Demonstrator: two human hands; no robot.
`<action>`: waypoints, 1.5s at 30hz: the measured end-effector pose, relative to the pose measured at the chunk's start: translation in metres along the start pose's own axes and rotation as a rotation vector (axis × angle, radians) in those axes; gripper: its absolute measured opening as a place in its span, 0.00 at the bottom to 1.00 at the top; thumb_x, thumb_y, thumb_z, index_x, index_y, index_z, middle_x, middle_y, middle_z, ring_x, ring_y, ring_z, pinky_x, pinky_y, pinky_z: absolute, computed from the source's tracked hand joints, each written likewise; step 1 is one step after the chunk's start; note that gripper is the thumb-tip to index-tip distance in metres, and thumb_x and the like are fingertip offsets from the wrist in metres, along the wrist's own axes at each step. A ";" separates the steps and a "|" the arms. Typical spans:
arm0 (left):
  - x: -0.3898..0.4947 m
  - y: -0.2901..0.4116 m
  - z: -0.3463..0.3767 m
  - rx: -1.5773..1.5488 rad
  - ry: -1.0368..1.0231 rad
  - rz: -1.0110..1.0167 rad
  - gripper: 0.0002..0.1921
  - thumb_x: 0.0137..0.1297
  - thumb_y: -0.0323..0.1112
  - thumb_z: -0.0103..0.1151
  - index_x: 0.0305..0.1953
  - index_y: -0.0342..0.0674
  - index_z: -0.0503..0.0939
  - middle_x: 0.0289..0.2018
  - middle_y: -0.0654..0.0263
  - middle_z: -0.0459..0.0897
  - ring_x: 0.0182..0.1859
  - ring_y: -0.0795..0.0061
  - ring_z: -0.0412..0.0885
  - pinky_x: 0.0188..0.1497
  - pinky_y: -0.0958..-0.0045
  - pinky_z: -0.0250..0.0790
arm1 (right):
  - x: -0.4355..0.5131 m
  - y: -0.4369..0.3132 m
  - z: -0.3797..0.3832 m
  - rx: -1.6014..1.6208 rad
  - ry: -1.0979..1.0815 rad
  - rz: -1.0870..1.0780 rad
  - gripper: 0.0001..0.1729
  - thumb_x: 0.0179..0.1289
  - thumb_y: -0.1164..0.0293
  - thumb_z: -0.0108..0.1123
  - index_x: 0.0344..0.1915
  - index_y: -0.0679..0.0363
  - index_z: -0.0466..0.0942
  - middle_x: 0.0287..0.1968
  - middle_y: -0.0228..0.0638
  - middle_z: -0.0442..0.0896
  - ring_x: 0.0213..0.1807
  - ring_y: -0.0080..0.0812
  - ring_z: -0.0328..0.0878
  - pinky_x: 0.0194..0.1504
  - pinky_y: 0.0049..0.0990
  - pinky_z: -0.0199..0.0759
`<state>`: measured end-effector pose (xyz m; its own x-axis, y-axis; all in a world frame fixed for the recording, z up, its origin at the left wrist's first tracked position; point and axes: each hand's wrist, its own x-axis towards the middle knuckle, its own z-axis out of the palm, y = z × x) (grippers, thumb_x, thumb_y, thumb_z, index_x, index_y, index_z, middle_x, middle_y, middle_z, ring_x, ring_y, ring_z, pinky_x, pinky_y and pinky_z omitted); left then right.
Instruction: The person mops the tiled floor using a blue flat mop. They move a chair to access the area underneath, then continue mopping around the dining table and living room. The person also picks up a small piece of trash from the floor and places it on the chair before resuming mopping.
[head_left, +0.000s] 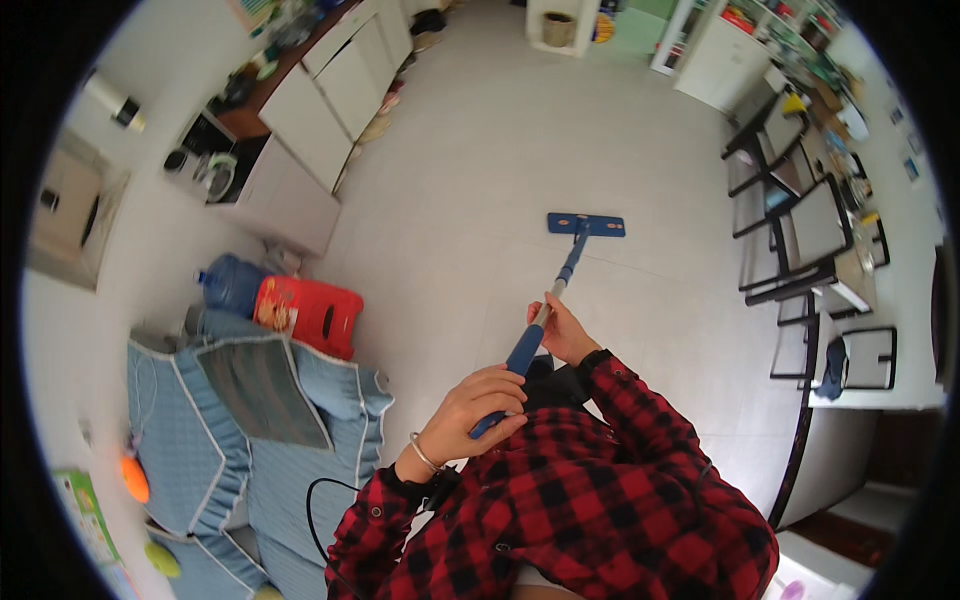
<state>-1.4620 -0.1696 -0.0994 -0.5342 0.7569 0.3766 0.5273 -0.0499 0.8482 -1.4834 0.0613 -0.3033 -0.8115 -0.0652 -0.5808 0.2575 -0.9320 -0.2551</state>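
Observation:
A flat mop with a blue rectangular head (604, 226) lies on the pale tiled floor ahead of me. Its blue and silver pole (571, 259) slopes back towards my body. My left hand (480, 409), with a silver bangle at the wrist, is wrapped around the blue grip (525, 350) near the pole's top end. Further down, my right hand (564, 330) grasps the silver section of the pole. Both my sleeves are red-and-black checked.
To the left stand a sofa with blue quilted covers (300, 480), a red box (319, 315), a blue water bottle (231, 285) and white cabinets (304, 120) with shoes along their base. Black-framed chairs (814, 225) line a cluttered table at right. A woven basket (558, 30) is at the far end.

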 end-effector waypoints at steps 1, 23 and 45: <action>0.012 0.004 -0.001 0.003 -0.025 0.037 0.08 0.50 0.26 0.64 0.32 0.39 0.75 0.37 0.63 0.78 0.47 0.60 0.77 0.58 0.57 0.64 | -0.004 -0.007 0.002 0.034 -0.043 -0.030 0.14 0.63 0.64 0.55 0.36 0.65 0.67 0.33 0.36 0.74 0.36 0.29 0.74 0.40 0.26 0.71; 0.025 0.152 -0.118 -0.323 0.653 0.453 0.20 0.60 0.35 0.55 0.12 0.46 0.61 0.04 0.72 0.69 0.06 0.85 0.67 0.09 0.86 0.61 | 0.015 0.085 0.074 0.165 0.093 0.672 0.04 0.57 0.80 0.53 0.27 0.67 0.68 0.26 0.38 0.72 0.37 0.34 0.72 0.48 0.30 0.71; 0.146 0.014 -0.217 -0.510 0.278 0.595 0.21 0.59 0.33 0.58 0.11 0.44 0.64 0.05 0.69 0.69 0.07 0.82 0.67 0.12 0.84 0.62 | 0.198 0.022 0.155 0.369 -0.091 0.288 0.06 0.58 0.78 0.50 0.25 0.65 0.66 0.23 0.36 0.72 0.30 0.35 0.72 0.43 0.33 0.73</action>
<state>-1.6767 -0.2012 0.0483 -0.4400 0.3257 0.8369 0.4447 -0.7306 0.5181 -1.7196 -0.0274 -0.3035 -0.7815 -0.3551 -0.5130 0.2885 -0.9347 0.2074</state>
